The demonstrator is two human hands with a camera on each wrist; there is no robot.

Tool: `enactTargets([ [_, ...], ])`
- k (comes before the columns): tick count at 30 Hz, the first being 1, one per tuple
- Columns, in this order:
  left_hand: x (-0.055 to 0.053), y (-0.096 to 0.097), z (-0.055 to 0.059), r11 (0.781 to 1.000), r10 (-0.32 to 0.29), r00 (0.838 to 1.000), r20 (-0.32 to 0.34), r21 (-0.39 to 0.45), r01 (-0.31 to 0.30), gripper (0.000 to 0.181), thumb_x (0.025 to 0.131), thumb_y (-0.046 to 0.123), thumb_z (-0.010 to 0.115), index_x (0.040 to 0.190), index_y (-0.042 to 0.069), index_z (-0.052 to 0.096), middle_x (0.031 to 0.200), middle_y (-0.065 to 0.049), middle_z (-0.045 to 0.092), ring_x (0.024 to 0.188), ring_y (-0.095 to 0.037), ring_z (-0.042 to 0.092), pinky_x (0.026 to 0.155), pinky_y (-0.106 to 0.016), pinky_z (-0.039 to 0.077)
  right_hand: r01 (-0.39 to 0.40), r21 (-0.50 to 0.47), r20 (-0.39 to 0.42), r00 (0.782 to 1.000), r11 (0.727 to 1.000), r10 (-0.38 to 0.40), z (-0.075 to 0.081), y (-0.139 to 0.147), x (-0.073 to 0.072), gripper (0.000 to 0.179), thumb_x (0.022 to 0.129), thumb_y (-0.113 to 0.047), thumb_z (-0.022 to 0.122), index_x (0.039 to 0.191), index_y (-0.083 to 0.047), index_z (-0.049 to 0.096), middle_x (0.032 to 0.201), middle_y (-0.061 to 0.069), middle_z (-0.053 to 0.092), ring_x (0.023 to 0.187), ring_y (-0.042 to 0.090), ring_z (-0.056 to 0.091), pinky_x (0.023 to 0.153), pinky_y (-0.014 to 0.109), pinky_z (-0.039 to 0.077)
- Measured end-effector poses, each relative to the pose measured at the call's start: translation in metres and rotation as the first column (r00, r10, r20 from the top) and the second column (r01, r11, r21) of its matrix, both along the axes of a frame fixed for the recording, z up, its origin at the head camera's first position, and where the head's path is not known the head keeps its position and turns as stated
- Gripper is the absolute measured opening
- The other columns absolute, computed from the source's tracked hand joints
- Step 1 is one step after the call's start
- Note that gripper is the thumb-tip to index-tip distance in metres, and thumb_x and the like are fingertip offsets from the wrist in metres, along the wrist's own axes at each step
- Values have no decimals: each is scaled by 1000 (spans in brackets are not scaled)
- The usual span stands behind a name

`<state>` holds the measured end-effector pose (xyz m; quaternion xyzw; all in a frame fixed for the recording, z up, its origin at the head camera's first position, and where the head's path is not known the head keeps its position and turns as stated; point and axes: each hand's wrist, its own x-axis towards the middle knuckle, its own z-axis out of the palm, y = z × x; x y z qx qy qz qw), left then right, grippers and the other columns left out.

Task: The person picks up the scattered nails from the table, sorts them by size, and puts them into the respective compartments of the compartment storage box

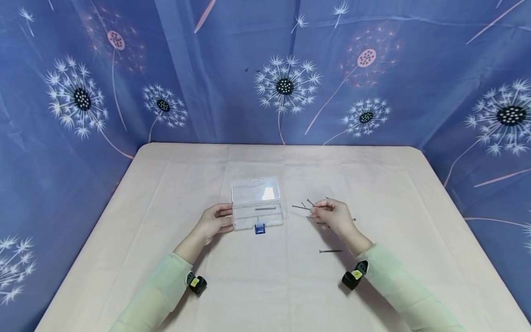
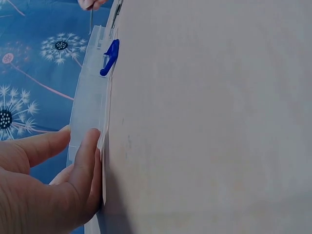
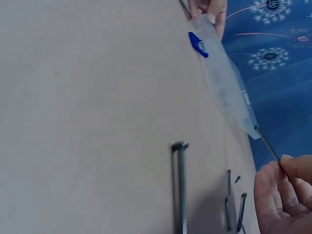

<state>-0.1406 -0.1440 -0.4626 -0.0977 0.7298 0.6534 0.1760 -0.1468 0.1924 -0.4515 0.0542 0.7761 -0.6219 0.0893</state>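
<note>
A clear plastic box [image 1: 244, 223] with a blue latch [image 1: 259, 228] lies on the table, its lid [image 1: 253, 190] raised toward the back. One nail [image 1: 265, 209] is inside, in the rear compartment. My left hand [image 1: 211, 223] holds the box at its left side, thumb and fingers against the wall. To the right of the box, my right hand [image 1: 333, 216] pinches a nail [image 3: 269, 145] between thumb and fingers, its head pointing toward the box. Several loose nails [image 3: 242, 212] lie below and around that hand, partly hidden by it.
A single nail [image 1: 331, 251] lies nearer the front, apart from the others. The table [image 1: 257, 286] has a pale cloth, with a blue dandelion-print curtain [image 1: 232, 92] behind and at both sides. Each wrist carries a small black camera [image 1: 354, 275].
</note>
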Motion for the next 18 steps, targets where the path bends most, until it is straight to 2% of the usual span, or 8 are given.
enactTargets([
  [3, 0, 0, -1, 1000, 10, 1000, 2, 15, -10, 50, 87, -9, 55, 135, -8, 42, 130, -30, 47, 92, -20, 63, 83, -34, 59, 13, -79, -4, 1000, 997, -13, -1, -8, -6, 20, 87, 1, 61, 102, 14, 59, 73, -4, 68, 68, 10, 67, 67, 24, 60],
  [7, 0, 1, -1, 1000, 16, 1000, 7, 15, -16, 50, 87, -10, 55, 135, -8, 42, 131, -30, 47, 90, -19, 65, 82, -34, 59, 16, -136, -17, 1000, 991, -19, -1, -19, -13, 19, 87, 3, 61, 101, 16, 59, 71, -4, 67, 68, 10, 67, 71, 27, 60],
  [13, -1, 1, -2, 1000, 26, 1000, 11, -1, -26, 51, 87, -9, 56, 136, -5, 43, 131, -28, 48, 92, -19, 64, 83, -33, 59, -22, -150, -86, 996, 988, 9, 2, -39, -20, 20, 85, 5, 62, 99, 19, 59, 71, -4, 68, 65, 6, 65, 68, 22, 60],
  [18, -2, 1, -3, 1000, 25, 1000, 10, -7, -25, 50, 88, -9, 56, 136, -5, 42, 131, -28, 48, 93, -20, 64, 84, -33, 59, -64, -118, -183, 982, 991, 42, 2, -56, -25, 16, 83, 10, 61, 94, 21, 60, 77, 13, 70, 62, 3, 63, 65, 19, 59],
])
